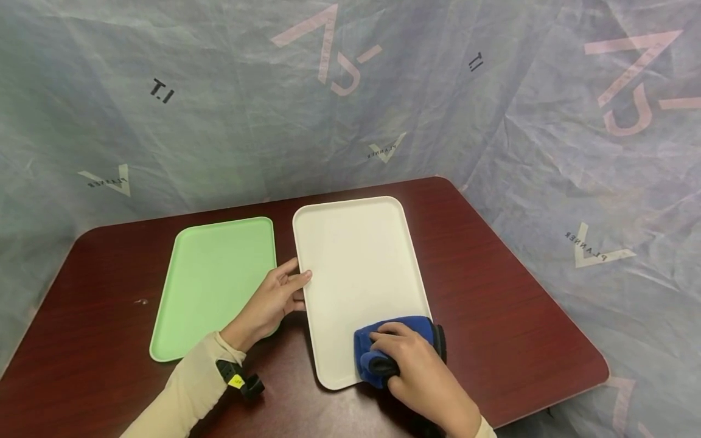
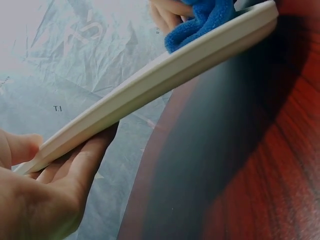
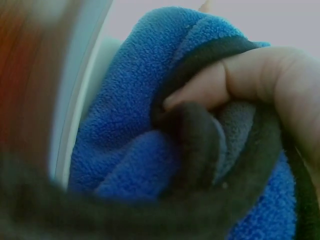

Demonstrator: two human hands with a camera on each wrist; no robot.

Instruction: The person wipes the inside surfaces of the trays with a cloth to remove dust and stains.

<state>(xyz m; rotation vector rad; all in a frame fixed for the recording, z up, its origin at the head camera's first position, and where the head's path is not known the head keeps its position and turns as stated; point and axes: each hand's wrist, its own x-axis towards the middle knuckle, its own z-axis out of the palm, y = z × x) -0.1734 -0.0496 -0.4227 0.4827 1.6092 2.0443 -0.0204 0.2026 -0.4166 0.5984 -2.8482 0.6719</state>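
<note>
A white rectangular tray [image 1: 358,261] is held above the table, its underside and a shadow below it showing in the left wrist view. My left hand [image 1: 274,298] grips its left long edge, thumb on top of the rim and fingers underneath. My right hand [image 1: 418,368] holds a bunched blue cloth [image 1: 364,350] with dark edging against the tray's near right corner. In the right wrist view, the thumb [image 3: 260,80] presses into a fold of the cloth [image 3: 140,90]. The cloth hides that corner of the tray.
A light green tray [image 1: 219,280] lies flat on the dark red wooden table [image 1: 482,304], left of the white one, partly behind my left forearm. Grey printed sheeting [image 1: 263,121] hangs behind and to the right of the table. A black strap device [image 1: 238,377] sits at my left wrist.
</note>
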